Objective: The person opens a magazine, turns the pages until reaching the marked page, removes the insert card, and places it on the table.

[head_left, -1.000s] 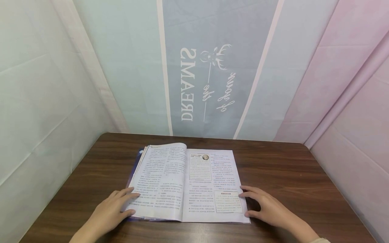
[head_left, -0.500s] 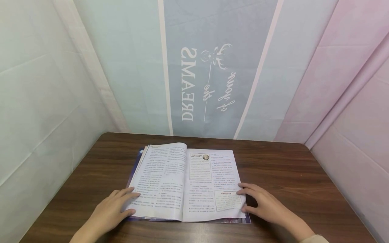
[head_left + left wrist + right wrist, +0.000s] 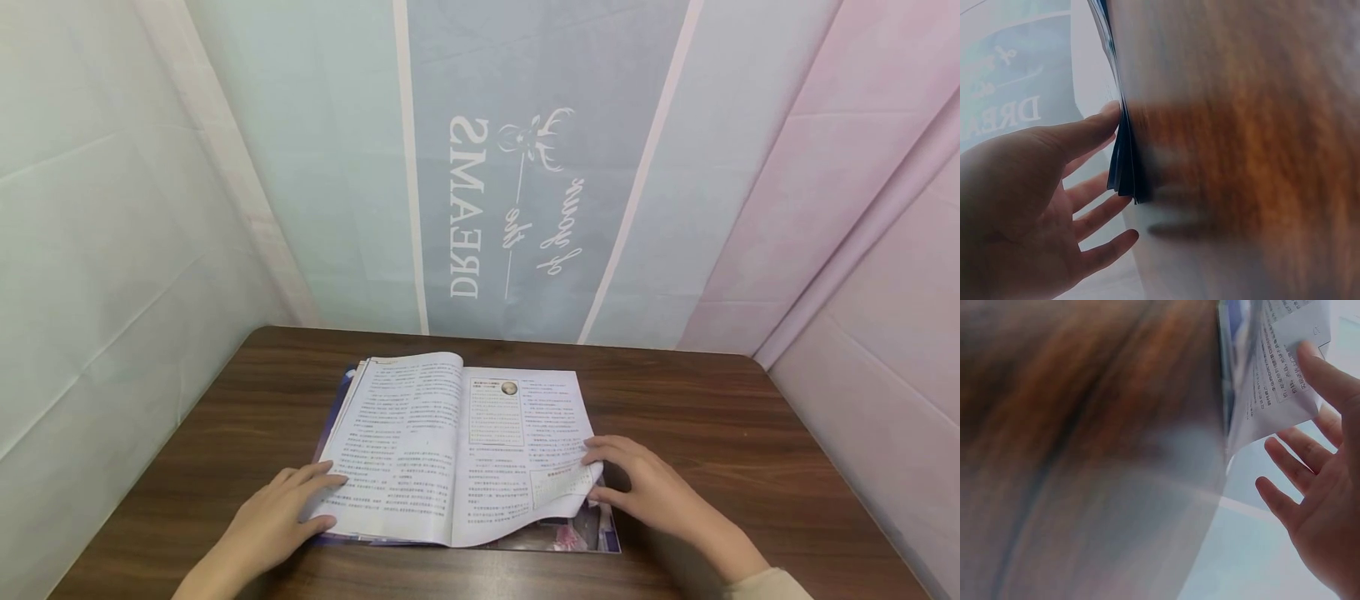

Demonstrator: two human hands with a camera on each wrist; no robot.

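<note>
An open magazine (image 3: 408,433) lies on the table, its left stack of pages thicker and bulging toward the spine. At the lower right corner, my right hand (image 3: 660,498) pinches a page (image 3: 517,417) between thumb and fingers and lifts that corner. Beneath it shows a darker page with a picture (image 3: 572,535) containing a pink shape. In the right wrist view the lifted page (image 3: 1282,400) bends under the thumb (image 3: 1316,365). My left hand (image 3: 266,525) rests on the lower left edge, fingers extended; the left wrist view shows its thumb (image 3: 1094,132) along the page edges (image 3: 1124,159).
The dark wood-grain table (image 3: 697,417) extends around the magazine. Behind it hangs a patterned cloth (image 3: 525,250) with mirrored lettering and a deer head. Pale cloth sides (image 3: 150,275) stand at left and right.
My right hand has taken hold of the right page's lower corner and moved it up and inward, uncovering part of the page below. The left hand stays in place.
</note>
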